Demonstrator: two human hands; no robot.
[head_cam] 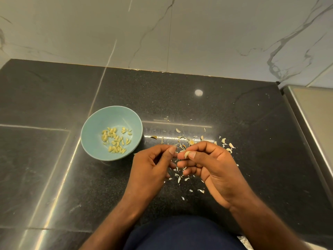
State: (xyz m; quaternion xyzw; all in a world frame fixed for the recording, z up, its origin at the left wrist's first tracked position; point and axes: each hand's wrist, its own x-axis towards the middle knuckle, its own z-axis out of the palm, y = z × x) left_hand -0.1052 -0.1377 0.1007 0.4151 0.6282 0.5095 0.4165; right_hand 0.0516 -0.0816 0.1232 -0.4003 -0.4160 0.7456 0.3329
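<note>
My right hand [207, 166] pinches a small pale garlic clove [186, 154] between thumb and fingers, just above the dark countertop [54, 168]. My left hand [153, 165] hovers beside it with fingers curled, its thumb and fingertips close to the clove; I cannot tell whether it holds a bit of skin. A light blue bowl [93, 123] sits to the left of my hands with several peeled yellowish cloves [116, 139] in it. Papery peel scraps [191, 139] lie scattered on the counter beyond and under my hands.
A marble-patterned wall [162, 33] rises behind the counter. A steel sink edge [310, 114] runs along the right side. Dark blue clothing [180, 233] fills the bottom centre.
</note>
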